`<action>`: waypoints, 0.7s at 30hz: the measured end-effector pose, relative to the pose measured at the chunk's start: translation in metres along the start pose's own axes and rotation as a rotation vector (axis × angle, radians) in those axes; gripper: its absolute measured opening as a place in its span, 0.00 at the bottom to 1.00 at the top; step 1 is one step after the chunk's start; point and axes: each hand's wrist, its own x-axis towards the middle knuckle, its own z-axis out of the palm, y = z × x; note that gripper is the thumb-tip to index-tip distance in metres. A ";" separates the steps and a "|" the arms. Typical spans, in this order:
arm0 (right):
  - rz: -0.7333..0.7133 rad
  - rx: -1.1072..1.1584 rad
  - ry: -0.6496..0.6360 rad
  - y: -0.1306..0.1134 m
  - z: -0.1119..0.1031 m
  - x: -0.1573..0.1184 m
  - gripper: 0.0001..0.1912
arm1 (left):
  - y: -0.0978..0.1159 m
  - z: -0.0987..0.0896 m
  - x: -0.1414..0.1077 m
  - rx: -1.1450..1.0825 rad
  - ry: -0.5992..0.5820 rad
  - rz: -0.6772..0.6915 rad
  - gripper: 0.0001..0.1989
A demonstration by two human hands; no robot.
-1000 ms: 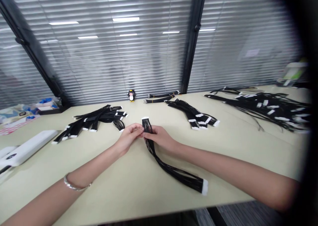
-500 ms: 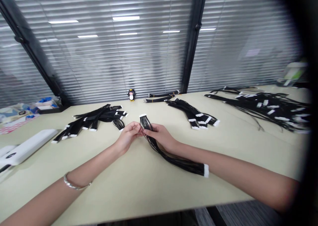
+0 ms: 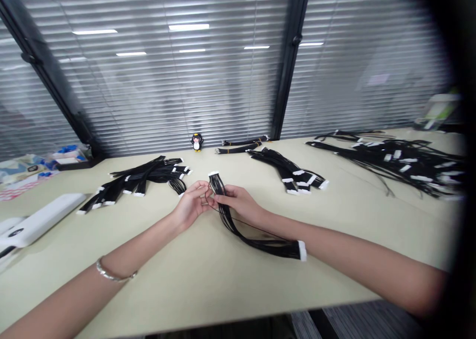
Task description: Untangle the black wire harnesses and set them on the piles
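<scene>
A black multi-wire cable harness [image 3: 245, 238] runs diagonally across the middle of the head view, with a white connector at each end. My right hand [image 3: 240, 203] is closed around its upper part, just below the upper connector [image 3: 213, 173]. One thin dark wire [image 3: 256, 227] stands apart from the bundle and bows out under my right wrist. Close to the upper connector, my left hand [image 3: 191, 207] pinches this single wire between its fingertips. The lower connector [image 3: 302, 250] lies beside my right forearm.
Similar harnesses lie in a pile on the left [image 3: 141, 177] and another pile right of centre [image 3: 286, 168]. A larger tangle of cables [image 3: 405, 163] spreads at far right. Two tied bundles [image 3: 241, 146] and a penguin figure [image 3: 197, 142] stand by the blinds. A white device [image 3: 44, 220] lies left.
The single wire now bows clear of the bundle, where before it lay close to it. The harness's lower end has shifted slightly left and up. My left fingers have spread a little.
</scene>
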 end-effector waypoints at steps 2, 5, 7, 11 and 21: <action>0.000 -0.019 0.005 -0.002 0.000 -0.001 0.12 | 0.000 0.000 -0.001 -0.007 0.003 0.003 0.13; 0.035 -0.022 0.063 -0.004 0.001 -0.004 0.13 | 0.000 0.000 -0.002 0.011 0.038 0.009 0.14; 0.066 -0.034 0.124 -0.005 0.002 -0.005 0.13 | 0.000 -0.001 -0.002 0.040 0.072 0.019 0.14; 0.085 -0.040 0.208 -0.005 0.003 -0.005 0.14 | -0.001 -0.001 -0.002 0.080 0.085 0.023 0.14; 0.053 0.139 0.174 -0.004 0.000 -0.003 0.16 | -0.001 0.008 -0.007 0.220 0.072 0.068 0.19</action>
